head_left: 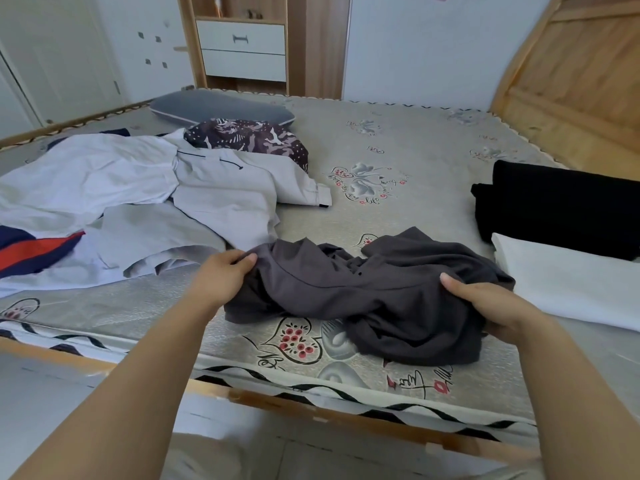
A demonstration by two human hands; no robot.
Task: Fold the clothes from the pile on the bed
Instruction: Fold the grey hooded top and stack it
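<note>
A crumpled dark grey garment [367, 292] lies near the front edge of the bed. My left hand [221, 271] pinches its left edge between thumb and fingers. My right hand [491, 310] grips its right side, thumb on top and fingers tucked under the cloth. To the left spreads the pile [138, 202] of loose clothes: white and light grey pieces, one with a red and navy stripe [31, 251], and a dark patterned piece [252, 136] at the back.
Folded black [561, 209] and white [568, 285] clothes lie at the right side of the mattress [415, 157]. A grey pillow [221, 107] rests at the far edge. Behind stand a wooden headboard [581, 81] and a drawer unit [242, 50].
</note>
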